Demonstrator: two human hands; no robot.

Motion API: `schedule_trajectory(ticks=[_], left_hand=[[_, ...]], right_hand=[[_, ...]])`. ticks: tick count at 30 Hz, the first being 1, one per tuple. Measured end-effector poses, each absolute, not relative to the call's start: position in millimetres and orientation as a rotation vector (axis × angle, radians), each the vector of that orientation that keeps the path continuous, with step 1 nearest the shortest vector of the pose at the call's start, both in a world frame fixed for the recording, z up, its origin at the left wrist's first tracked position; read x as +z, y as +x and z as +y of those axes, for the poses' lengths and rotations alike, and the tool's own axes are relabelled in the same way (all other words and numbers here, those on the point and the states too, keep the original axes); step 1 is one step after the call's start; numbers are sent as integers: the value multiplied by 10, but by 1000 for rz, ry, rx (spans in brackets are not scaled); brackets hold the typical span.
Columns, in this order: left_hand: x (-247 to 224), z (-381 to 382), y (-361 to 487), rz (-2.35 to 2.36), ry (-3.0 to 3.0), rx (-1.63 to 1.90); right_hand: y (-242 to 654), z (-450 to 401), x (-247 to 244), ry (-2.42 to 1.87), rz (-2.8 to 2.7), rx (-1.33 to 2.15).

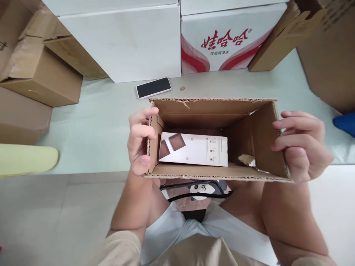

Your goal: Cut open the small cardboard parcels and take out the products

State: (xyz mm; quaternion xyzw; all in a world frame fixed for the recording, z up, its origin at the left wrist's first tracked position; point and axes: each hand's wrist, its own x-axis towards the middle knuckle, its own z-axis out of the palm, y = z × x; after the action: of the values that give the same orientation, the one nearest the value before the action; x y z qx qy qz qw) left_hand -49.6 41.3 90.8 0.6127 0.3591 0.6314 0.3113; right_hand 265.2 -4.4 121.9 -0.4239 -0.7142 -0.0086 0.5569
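At the open carton's ends, hands half curled, fingers touching cardboard edges

**Phone and cartons around the table**

A phone lies on the pale table, just before a plain white box. Right of that box stands a red-printed box, a narrow brown box beside it. A small brown scrap lies near the phone. Brown cartons crowd the left; something blue shows far right.
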Motion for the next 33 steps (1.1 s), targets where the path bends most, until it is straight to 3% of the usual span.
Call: schedule_trajectory(ticks=[3, 11, 15, 19, 25, 33], left_hand=[[989, 378, -542, 794, 1874, 1801], [1140, 277, -602, 651, 2036, 1687], [1105, 264, -567, 678, 1938, 1703], [1068, 246, -549, 740, 1823, 1662], [983, 202, -640, 765, 1750, 1768], [961, 222, -745, 726, 1731, 2005]], right_hand=[[2709, -137, 1487, -1209, -1888, -20], [2236, -87, 2385, -1740, -2381, -39], [1679, 206, 2234, -1573, -2726, 349], [1455, 381, 1906, -1597, -2938, 443], [1546, 354, 1787, -1637, -2989, 190], [1734, 699, 2075, -1904, -2826, -8]])
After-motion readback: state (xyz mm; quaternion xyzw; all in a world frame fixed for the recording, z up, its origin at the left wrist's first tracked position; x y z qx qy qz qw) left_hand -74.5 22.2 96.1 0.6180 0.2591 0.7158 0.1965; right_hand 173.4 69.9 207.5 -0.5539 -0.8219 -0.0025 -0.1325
